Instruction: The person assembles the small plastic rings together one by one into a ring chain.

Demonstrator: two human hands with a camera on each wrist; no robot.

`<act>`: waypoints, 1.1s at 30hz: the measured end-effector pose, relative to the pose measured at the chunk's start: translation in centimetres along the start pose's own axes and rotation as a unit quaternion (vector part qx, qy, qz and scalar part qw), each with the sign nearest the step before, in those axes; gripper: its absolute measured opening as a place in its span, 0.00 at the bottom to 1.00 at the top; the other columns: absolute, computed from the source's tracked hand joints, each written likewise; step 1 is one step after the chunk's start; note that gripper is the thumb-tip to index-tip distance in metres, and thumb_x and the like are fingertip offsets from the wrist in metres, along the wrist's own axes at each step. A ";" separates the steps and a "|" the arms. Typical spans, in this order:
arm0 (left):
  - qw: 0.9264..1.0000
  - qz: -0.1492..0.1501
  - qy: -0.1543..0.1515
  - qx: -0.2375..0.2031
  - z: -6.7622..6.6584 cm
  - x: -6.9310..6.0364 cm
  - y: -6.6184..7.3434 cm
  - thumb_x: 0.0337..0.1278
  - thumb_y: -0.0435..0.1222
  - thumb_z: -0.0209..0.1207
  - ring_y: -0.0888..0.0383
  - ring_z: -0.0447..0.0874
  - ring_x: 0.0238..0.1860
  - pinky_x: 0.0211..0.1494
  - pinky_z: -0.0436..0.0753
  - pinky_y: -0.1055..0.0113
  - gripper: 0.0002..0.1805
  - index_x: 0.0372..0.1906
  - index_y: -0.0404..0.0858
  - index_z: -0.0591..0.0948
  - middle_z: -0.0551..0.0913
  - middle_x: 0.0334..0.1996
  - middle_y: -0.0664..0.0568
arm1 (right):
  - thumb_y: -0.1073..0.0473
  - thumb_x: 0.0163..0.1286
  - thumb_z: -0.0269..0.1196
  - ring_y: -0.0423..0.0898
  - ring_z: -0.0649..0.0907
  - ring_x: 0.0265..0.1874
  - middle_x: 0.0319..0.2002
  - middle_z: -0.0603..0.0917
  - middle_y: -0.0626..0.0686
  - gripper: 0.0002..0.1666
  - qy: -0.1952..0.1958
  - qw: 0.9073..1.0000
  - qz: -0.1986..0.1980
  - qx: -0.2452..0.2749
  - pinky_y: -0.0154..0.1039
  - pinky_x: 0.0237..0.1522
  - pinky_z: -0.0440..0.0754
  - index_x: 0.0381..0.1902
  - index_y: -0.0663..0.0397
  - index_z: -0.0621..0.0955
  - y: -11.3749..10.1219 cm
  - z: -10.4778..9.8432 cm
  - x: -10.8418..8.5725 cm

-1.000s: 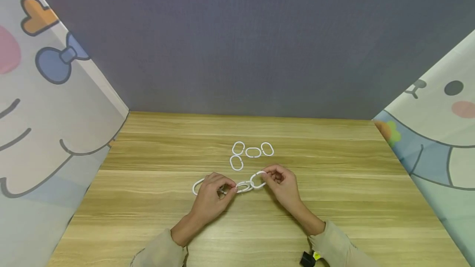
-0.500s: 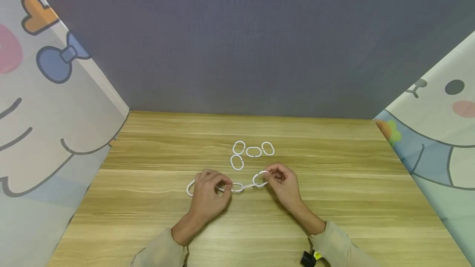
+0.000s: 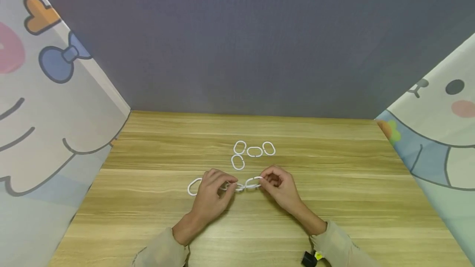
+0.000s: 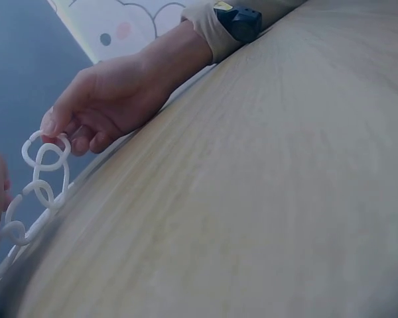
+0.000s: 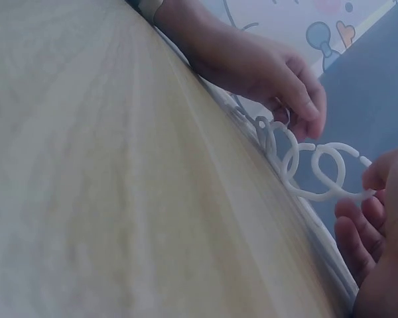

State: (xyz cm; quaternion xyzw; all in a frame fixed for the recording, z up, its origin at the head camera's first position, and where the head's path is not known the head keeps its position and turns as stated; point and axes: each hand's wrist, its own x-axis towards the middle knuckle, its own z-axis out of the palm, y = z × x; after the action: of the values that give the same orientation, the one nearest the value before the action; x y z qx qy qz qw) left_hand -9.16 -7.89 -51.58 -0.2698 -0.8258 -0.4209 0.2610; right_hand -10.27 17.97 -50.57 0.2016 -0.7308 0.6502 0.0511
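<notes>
A chain of white plastic oval links (image 3: 253, 186) lies between the hands just above the wooden table. My right hand (image 3: 283, 186) pinches the end link (image 4: 24, 156) between thumb and forefinger. My left hand (image 3: 211, 193) holds the chain farther along, thumb and forefinger close together at a link. In the right wrist view, the linked ovals (image 5: 318, 197) hang between the left hand (image 5: 285, 79) and the right hand (image 5: 391, 218). A further oval link (image 3: 189, 187) shows left of my left hand, which hides part of the chain.
Several loose white links (image 3: 255, 147) lie flat on the wooden table (image 3: 334, 155) beyond the hands. A grey wall (image 3: 252, 44) closes the far side, with cartoon-printed panels (image 3: 419, 135) at both sides. A small black device (image 3: 309, 259) sits at the right sleeve.
The chain was stretched straighter half a second ago. Now the hands are closer together, my left fingertips have shifted right along the chain, and the end link has tilted flatter and moved left.
</notes>
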 end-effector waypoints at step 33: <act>0.997 -0.066 -0.018 -0.035 0.3 0.2 1.0 0.60 0.32 0.79 0.60 0.85 0.43 0.49 0.79 0.59 0.05 0.37 0.45 0.93 0.93 0.37 0.61 | 0.73 0.75 0.71 0.37 0.80 0.21 0.25 0.86 0.55 0.04 0.006 0.994 -0.036 -0.106 0.30 0.22 0.78 0.44 0.64 0.89 0.6 -0.6 0.5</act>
State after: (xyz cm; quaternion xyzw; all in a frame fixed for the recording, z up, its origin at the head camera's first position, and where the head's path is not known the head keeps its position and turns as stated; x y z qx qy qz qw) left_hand -8.69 -7.11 -51.06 -0.2314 -0.8313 -0.4605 0.2081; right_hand -11.08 18.48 -50.82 0.2179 -0.7873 0.5681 0.0999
